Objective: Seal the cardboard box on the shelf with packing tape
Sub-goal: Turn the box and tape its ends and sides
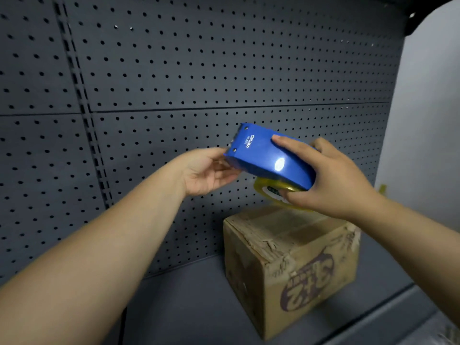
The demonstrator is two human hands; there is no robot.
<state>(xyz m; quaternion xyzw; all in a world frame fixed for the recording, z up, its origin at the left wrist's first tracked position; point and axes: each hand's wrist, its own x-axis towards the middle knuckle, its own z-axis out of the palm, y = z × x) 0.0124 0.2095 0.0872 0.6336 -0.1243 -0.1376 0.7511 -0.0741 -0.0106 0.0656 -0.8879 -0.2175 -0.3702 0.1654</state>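
far left, a dark pegboard wall [174, 70] fills the back, dotted with holes, a slotted upright strip running down it. the left arm comes in from the bottom corner, reaching up and across. the left hand [206, 170] is palm-up, fingers loosely curled and partly open, thumb along the top, meeting the front end of the tape dispenser [268, 155] — fingertips touch its lower front edge, though whether they pinch any tape there is hidden, can't tell. the dispenser itself is blue, white lettering on top, a bright glare spot on its back, tilted with its toothed end pointing up and left, held in the air in front of the wall. just under its rear end, the yellowish tape roll [273, 190] peeks out. now the right hand [331, 178]: wrapped firmly over the dispenser's rear, forefinger stretched along the top, thumb tucked below against the roll, a closed grip. straight beneath that right hand, well apart from it, the cardboard box [291, 265] sits on the grey shelf [186, 307], flaps down, edges scuffed and torn, a purple print on its side. far right, a pale wall [428, 120].
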